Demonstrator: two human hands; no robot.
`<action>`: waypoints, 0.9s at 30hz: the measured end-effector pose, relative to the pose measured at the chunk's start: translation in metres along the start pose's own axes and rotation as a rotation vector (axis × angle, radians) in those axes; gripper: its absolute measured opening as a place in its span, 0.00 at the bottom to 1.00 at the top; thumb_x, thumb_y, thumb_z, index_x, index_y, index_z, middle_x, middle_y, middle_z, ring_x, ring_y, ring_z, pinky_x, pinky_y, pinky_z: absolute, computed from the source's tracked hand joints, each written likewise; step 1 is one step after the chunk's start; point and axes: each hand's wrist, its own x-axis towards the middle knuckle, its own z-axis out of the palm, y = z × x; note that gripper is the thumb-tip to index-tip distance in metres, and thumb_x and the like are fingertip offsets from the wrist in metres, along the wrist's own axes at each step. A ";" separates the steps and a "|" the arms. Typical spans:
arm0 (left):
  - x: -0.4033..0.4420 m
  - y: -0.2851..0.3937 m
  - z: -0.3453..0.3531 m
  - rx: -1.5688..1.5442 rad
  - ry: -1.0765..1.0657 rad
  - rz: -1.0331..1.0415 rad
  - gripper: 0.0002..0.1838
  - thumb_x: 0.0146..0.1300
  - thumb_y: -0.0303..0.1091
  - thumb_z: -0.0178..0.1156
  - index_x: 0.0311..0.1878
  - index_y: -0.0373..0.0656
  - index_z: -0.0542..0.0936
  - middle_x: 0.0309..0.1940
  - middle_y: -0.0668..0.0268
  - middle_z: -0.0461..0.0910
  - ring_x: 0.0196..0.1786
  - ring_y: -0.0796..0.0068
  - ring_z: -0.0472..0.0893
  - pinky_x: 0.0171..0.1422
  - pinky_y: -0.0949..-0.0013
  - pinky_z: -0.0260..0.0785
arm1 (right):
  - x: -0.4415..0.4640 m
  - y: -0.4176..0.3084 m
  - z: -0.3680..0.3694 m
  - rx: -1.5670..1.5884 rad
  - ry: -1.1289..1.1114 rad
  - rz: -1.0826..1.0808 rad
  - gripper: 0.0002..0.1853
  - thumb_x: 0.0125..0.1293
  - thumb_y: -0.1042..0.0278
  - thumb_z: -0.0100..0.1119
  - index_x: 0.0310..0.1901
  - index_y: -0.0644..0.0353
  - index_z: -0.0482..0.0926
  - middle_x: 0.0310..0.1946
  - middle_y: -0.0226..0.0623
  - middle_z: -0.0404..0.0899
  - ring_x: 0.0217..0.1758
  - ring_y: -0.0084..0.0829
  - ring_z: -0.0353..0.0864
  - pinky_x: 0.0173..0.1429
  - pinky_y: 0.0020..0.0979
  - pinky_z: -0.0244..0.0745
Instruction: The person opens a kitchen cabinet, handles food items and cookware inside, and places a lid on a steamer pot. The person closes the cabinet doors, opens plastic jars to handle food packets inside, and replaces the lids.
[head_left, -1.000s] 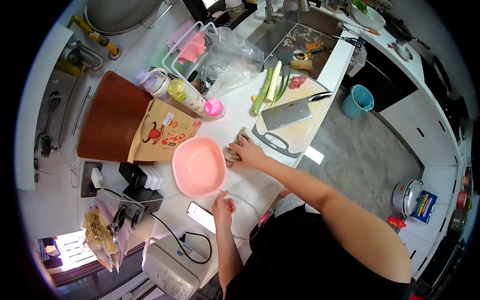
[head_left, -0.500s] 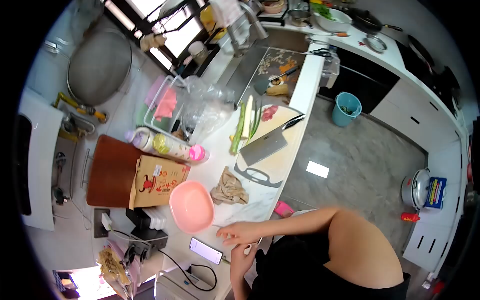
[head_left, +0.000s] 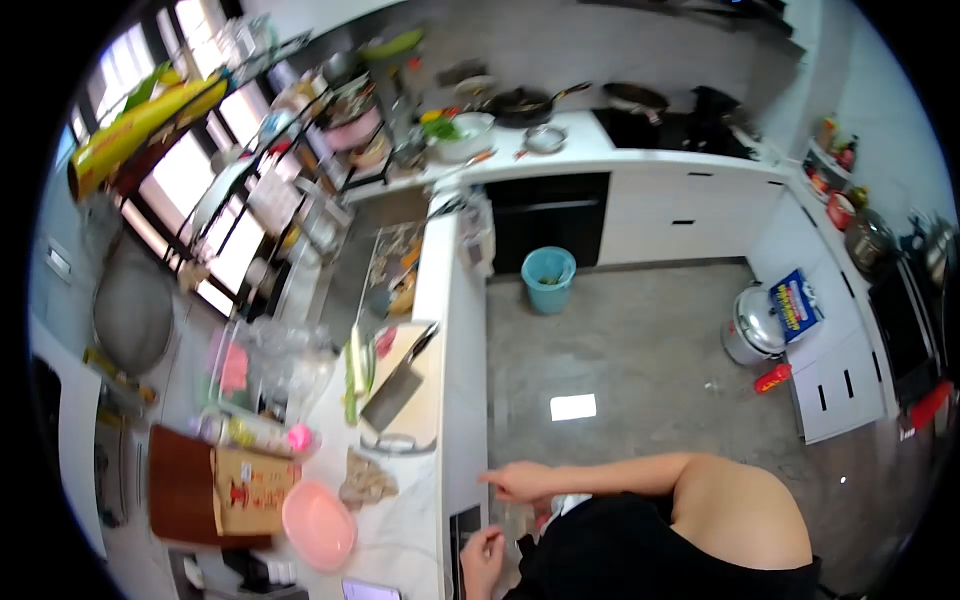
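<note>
My right hand [head_left: 520, 481] is beside the counter's front edge, over the floor, its fingers partly extended and nothing in them. My left hand [head_left: 484, 556] is just below it at the counter edge, fingers curled; whether they hold anything is too small to tell. A crumpled brown cloth [head_left: 367, 478] lies on the counter to the left, next to a pink basin [head_left: 318, 526]. A phone [head_left: 370, 590] shows at the bottom edge. Farther up, a cleaver [head_left: 392, 397] rests on a cutting board [head_left: 425, 405] beside green stalks [head_left: 351, 384] and a piece of meat [head_left: 386, 342].
A blue bucket [head_left: 549, 281] stands on the floor near the far cabinets. A silver pot [head_left: 754, 326] and a red bottle [head_left: 773, 378] are at the right. Bottles, a brown paper bag [head_left: 250, 490] and the sink [head_left: 385, 265] line the left side.
The view has swung up and right toward the stove. My right hand has left the cloth and moved past the counter edge; my left hand has moved away from the phone to that edge.
</note>
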 end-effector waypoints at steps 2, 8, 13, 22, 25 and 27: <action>0.008 0.035 0.018 0.006 -0.085 0.002 0.12 0.62 0.35 0.59 0.47 0.41 0.79 0.43 0.57 0.81 0.44 0.63 0.81 0.49 0.67 0.73 | -0.027 0.004 -0.017 0.018 0.009 0.091 0.23 0.59 0.64 0.55 0.58 0.53 0.68 0.31 0.43 0.81 0.34 0.48 0.80 0.36 0.46 0.73; 0.059 0.096 0.060 0.231 -0.258 0.031 0.14 0.64 0.36 0.57 0.51 0.41 0.78 0.43 0.56 0.81 0.43 0.70 0.80 0.46 0.68 0.72 | -0.052 0.044 -0.068 0.004 -0.034 0.132 0.20 0.59 0.63 0.55 0.54 0.57 0.72 0.36 0.46 0.82 0.43 0.48 0.80 0.47 0.46 0.75; 0.129 0.105 0.111 0.133 -0.227 0.136 0.11 0.67 0.33 0.53 0.48 0.38 0.77 0.37 0.62 0.79 0.38 0.73 0.78 0.45 0.71 0.71 | -0.059 0.104 -0.129 -0.017 0.091 0.076 0.19 0.59 0.63 0.55 0.52 0.57 0.74 0.37 0.46 0.81 0.43 0.49 0.80 0.46 0.46 0.74; 0.256 0.231 0.263 0.134 -0.312 0.351 0.08 0.60 0.30 0.59 0.41 0.37 0.80 0.36 0.56 0.81 0.39 0.62 0.82 0.44 0.67 0.73 | -0.155 0.232 -0.284 -0.130 0.283 0.307 0.16 0.59 0.63 0.54 0.48 0.56 0.78 0.37 0.46 0.81 0.43 0.48 0.79 0.45 0.45 0.74; 0.288 0.275 0.303 0.145 -0.411 0.442 0.09 0.60 0.30 0.59 0.41 0.37 0.80 0.36 0.56 0.81 0.39 0.62 0.82 0.44 0.67 0.73 | -0.186 0.251 -0.312 -0.059 0.334 0.346 0.16 0.58 0.63 0.54 0.47 0.56 0.78 0.39 0.47 0.81 0.43 0.48 0.80 0.47 0.45 0.75; 0.308 0.293 0.324 0.151 -0.485 0.452 0.09 0.60 0.31 0.59 0.41 0.38 0.80 0.37 0.57 0.81 0.38 0.62 0.82 0.44 0.67 0.73 | -0.208 0.265 -0.325 -0.008 0.339 0.395 0.16 0.58 0.63 0.54 0.47 0.56 0.78 0.38 0.47 0.82 0.43 0.48 0.80 0.47 0.45 0.75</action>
